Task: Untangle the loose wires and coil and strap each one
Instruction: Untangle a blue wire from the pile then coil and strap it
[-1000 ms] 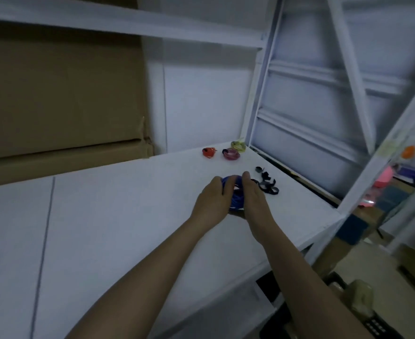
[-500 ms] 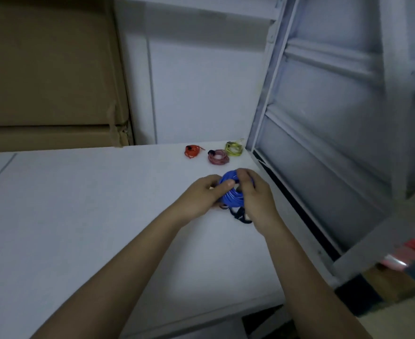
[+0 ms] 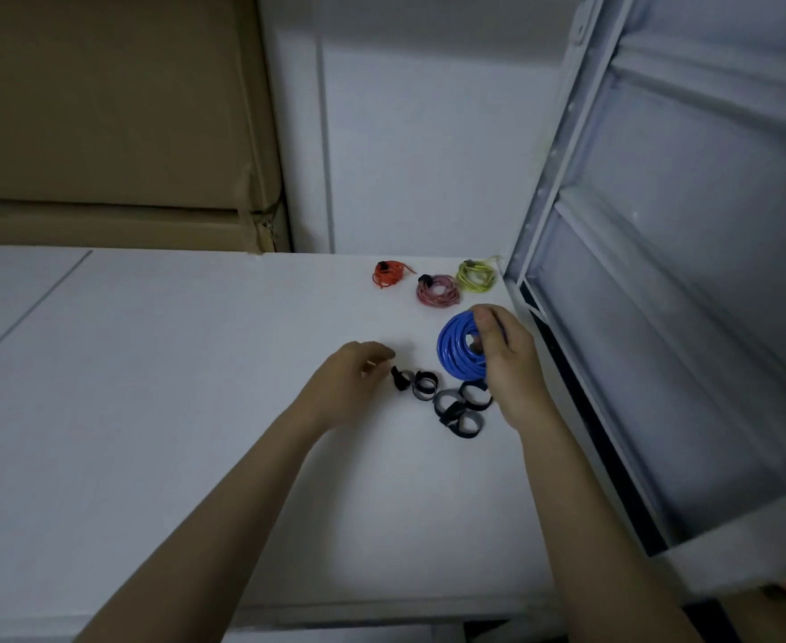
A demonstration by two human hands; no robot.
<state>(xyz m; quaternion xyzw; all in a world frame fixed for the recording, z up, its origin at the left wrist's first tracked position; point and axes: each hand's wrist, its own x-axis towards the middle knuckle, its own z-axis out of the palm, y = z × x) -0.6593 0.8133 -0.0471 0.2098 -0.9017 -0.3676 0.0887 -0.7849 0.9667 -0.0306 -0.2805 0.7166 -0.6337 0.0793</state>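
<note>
My right hand (image 3: 508, 359) grips a coiled blue wire (image 3: 455, 350), held upright just above the white table (image 3: 150, 410). My left hand (image 3: 351, 382) has its fingers curled beside the leftmost of several black strap loops (image 3: 446, 401) lying on the table; whether it pinches that strap is unclear. Three strapped coils lie at the back: an orange coil (image 3: 387, 274), a pink coil (image 3: 438, 291) and a yellow-green coil (image 3: 476, 274).
A white metal rack frame (image 3: 623, 271) stands close on the right, along the table's edge. Cardboard boxes (image 3: 117, 123) are stacked behind the table on the left. A white wall panel (image 3: 418, 146) closes the back.
My left hand has let go of the blue coil and moved left and down to the black straps. My right hand alone now holds the coil. The camera has tilted downward.
</note>
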